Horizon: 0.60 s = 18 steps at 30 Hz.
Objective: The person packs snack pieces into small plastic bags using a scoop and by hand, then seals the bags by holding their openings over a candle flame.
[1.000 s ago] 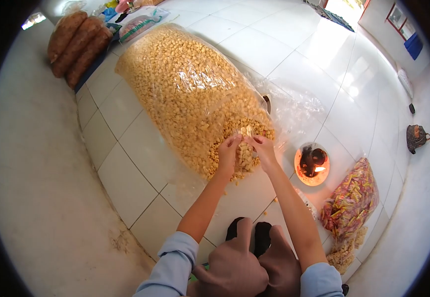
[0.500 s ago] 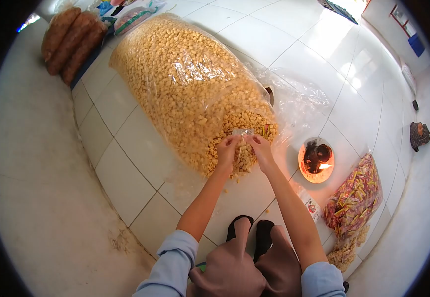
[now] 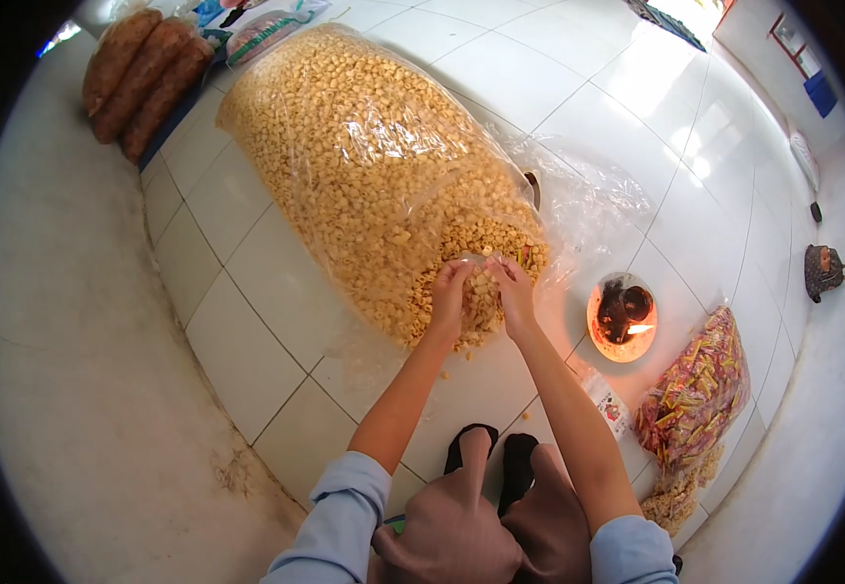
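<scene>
Both my hands pinch the top edge of a small clear plastic bag [image 3: 482, 290] that has yellowish snack pieces in it. My left hand [image 3: 449, 289] closes on its left side, my right hand [image 3: 511, 286] on its right side. The little bag hangs in front of the mouth of a huge clear sack [image 3: 364, 165], which lies on the floor full of the same puffed snack pieces. Loose snack [image 3: 481, 237] shows at the sack's opening, just beyond my fingers.
To my right a plate [image 3: 621, 316] holds a dark burner with a lit flame, near my right forearm. Beyond it lie a bag of red and yellow packets [image 3: 697, 389] and a printed plastic packet [image 3: 607, 405]. Brown filled bags [image 3: 145, 83] stand at the far left wall.
My two hands have shifted slightly at the bag's top edge, and the clear plastic standing above my fingers now shows less. The rest looks the same.
</scene>
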Motion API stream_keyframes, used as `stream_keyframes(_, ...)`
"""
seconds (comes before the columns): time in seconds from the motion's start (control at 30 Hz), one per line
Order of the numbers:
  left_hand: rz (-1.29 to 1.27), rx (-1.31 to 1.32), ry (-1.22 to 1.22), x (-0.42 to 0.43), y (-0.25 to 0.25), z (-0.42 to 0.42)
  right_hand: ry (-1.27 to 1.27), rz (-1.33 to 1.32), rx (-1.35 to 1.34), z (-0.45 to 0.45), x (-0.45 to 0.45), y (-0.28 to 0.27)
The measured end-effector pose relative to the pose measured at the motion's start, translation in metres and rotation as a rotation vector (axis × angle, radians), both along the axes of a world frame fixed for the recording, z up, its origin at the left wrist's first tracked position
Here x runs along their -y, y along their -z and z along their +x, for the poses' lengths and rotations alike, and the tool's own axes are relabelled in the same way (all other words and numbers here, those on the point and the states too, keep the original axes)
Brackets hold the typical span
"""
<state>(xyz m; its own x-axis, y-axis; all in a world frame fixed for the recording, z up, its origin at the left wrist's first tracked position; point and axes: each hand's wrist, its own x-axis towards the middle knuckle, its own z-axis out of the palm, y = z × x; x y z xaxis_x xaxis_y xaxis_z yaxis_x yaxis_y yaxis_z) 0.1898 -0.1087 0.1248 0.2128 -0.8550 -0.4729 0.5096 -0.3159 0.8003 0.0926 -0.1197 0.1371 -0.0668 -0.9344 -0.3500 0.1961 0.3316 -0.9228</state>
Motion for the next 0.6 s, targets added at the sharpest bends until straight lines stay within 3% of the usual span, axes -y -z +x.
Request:
stream_keyframes(0.23,0.068,0.004,-0.012,0.0,-0.013,0.001,-0.002,-0.032,-0.17,-0.004,0.012,-0.008)
stream_keyframes(0.4,-0.21,-0.195,-0.031,0.001,-0.027,0.004,0.016,-0.276,-0.063,-0.003,0.005,-0.037)
stream_keyframes(0.47,-0.243,-0.209,0.003,0.001,-0.056,0.002,-0.078,-0.352,-0.097,-0.012,0.006,-0.059)
stream_keyframes(0.6,-0.423,-0.176,0.041,0.005,-0.129,-0.013,0.0,-0.513,-0.137,-0.027,0.002,-0.127)
